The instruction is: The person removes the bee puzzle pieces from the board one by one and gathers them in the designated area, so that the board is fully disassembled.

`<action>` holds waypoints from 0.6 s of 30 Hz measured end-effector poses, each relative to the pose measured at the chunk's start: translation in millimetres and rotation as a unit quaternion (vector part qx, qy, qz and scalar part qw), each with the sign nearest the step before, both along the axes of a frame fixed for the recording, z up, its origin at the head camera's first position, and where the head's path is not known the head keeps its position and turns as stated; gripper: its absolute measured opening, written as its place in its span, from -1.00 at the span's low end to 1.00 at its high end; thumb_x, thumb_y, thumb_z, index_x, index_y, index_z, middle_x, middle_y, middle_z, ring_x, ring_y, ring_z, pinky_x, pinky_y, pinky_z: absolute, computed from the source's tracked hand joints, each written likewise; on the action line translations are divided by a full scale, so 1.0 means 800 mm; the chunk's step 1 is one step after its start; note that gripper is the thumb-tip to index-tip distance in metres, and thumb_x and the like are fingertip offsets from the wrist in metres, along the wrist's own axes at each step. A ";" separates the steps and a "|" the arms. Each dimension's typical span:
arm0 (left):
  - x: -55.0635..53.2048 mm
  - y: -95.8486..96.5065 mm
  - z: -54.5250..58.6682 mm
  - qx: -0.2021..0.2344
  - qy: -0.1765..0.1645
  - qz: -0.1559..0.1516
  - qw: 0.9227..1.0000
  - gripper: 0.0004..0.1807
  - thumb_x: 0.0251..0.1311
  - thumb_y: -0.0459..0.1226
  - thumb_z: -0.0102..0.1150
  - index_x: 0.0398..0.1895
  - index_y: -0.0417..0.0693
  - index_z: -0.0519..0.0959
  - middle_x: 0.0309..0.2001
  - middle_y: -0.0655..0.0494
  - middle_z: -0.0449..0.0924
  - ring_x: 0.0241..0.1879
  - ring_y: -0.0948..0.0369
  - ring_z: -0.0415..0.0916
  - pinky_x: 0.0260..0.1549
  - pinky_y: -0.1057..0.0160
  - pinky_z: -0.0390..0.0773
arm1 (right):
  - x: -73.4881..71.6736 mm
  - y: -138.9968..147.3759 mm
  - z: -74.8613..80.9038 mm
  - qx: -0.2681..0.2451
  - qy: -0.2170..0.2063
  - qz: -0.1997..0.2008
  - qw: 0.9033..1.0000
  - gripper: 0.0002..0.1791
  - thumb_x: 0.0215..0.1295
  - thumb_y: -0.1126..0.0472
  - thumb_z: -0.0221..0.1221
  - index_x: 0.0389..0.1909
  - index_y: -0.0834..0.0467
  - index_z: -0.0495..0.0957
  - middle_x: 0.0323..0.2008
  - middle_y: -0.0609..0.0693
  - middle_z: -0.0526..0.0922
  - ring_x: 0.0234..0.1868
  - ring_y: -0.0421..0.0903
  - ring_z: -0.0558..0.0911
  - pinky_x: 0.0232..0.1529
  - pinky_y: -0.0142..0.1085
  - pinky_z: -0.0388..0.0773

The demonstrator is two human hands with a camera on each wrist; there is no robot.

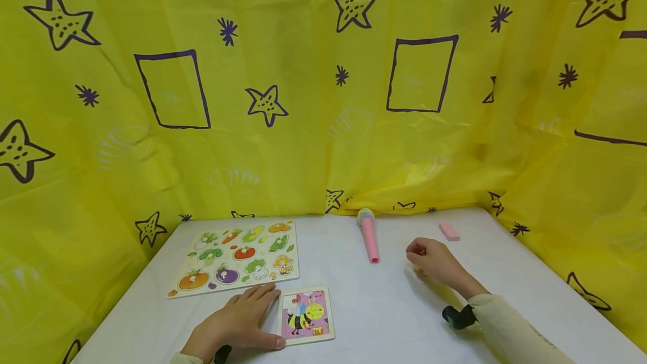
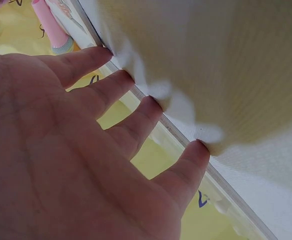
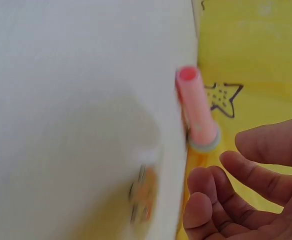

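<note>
My left hand [image 1: 240, 316] lies spread and palm down, its thumb at the lower left corner of a square bee picture puzzle [image 1: 305, 319] in a pale frame. The puzzle's upper left part shows white. In the left wrist view, the fingertips [image 2: 201, 147] are at a thin board edge. My right hand [image 1: 437, 263] hovers over the right side of the table, fingers loosely curled with nothing between them. Beneath it is a small blurred orange piece with dark marks [image 3: 143, 195]. A pink toy microphone [image 1: 370, 240] lies left of this hand.
A wooden vegetable puzzle board [image 1: 298, 249] is at the left on the white table [image 1: 374, 308]. A pink block [image 1: 449, 232] lies at the back right. Yellow curtain [image 1: 303, 156] with star drawings surrounds the table's back and sides.
</note>
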State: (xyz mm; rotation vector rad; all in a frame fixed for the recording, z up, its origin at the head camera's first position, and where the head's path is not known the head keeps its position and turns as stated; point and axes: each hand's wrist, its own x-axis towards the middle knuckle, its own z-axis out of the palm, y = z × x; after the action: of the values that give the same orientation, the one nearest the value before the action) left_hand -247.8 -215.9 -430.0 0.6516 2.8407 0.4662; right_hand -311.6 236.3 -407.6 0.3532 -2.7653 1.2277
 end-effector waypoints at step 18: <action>0.007 0.007 0.013 -0.002 -0.006 0.006 1.000 0.16 0.04 0.35 0.53 0.54 -0.19 0.40 0.57 -0.20 0.27 0.54 -0.30 0.16 0.39 -0.50 0.16 | 0.022 -0.167 0.011 -0.037 0.046 0.193 0.979 -0.86 0.47 0.28 0.29 -0.13 0.31 0.70 -0.23 -0.06 0.68 -0.19 -0.08 0.59 -0.21 -0.29 0.57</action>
State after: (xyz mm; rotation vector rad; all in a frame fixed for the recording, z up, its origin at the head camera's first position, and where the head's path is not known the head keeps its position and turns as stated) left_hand -242.0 -210.4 -419.4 0.6291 2.8361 0.4645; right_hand -294.1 102.6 -398.4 0.9492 -2.6411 1.3427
